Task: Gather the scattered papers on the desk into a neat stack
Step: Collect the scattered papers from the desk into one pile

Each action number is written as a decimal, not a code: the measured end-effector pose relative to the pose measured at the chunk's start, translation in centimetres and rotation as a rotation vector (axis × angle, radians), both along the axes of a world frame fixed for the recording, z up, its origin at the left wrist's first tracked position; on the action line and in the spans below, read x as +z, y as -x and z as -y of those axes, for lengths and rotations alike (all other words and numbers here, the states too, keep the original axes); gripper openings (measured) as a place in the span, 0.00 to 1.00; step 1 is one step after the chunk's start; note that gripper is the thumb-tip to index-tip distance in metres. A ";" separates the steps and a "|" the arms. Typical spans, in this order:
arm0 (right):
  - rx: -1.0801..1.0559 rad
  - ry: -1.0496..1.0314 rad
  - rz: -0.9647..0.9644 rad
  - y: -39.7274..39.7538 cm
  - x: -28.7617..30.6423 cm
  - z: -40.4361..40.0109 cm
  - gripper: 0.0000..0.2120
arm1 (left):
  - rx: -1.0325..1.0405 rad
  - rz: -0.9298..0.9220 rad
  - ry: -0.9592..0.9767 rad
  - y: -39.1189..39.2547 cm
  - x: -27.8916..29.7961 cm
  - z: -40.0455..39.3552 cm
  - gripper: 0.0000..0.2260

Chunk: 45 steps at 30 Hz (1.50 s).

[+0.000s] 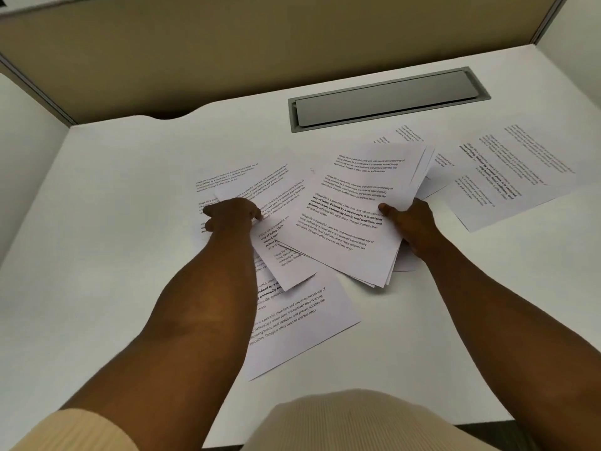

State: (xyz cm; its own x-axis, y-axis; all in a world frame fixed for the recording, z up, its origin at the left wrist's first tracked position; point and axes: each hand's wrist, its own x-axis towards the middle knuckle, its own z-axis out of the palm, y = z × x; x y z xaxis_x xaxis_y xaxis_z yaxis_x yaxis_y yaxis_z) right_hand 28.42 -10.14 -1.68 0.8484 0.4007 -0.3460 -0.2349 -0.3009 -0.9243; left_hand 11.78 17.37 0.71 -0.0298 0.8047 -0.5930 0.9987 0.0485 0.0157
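Nearest the front edge of the white tabletop [113, 255], a printed sheet [302, 323] lies flat and skewed, its lower corner pointing toward the person's beige ribbed top [351, 421]. Its upper left part is covered by the left forearm and by a smaller-looking sheet [289, 265] that overlaps it.

Further in, the left hand [232, 214] rests knuckles-up on a loose fan of sheets [257, 187] left of centre, its fingers curled down and pinching the edge of one sheet; the fingertips themselves are hidden.

Beside it, the right hand [411, 226] holds a gathered bundle of papers [351, 209] by its right edge, thumb pressed on the top page and the other fingers tucked underneath, out of sight. The bundle is uneven, with page edges stepped at its near corner and far right side.

Toward the right edge of the tabletop, several more sheets [507, 180] lie overlapping and apart from the bundle.

Beyond the papers, a grey cable hatch [387, 99] is set into the tabletop near the back edge, below a tan partition [227, 43].
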 end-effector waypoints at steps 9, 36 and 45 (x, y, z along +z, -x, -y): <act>0.011 0.004 0.001 -0.1 -0.1 0.0 0.21 | 0.175 0.766 -0.392 0.5 2.8 1.5 0.11; 0.495 -0.337 -0.155 2.9 5.5 1.0 0.21 | -0.105 1.222 -0.144 2.6 8.5 4.7 0.05; 0.405 -0.266 -0.373 3.8 3.8 0.3 0.18 | 0.002 1.125 -0.043 3.1 3.5 5.7 0.11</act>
State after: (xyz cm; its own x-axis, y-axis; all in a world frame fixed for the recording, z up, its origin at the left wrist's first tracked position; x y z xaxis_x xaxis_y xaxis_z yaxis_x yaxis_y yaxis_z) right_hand 24.60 -10.42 2.16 0.4513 0.7795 -0.4344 -0.4724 -0.2043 -0.8574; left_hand 8.71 11.66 4.20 0.5027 0.8259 -0.2552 0.4153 0.0281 0.9092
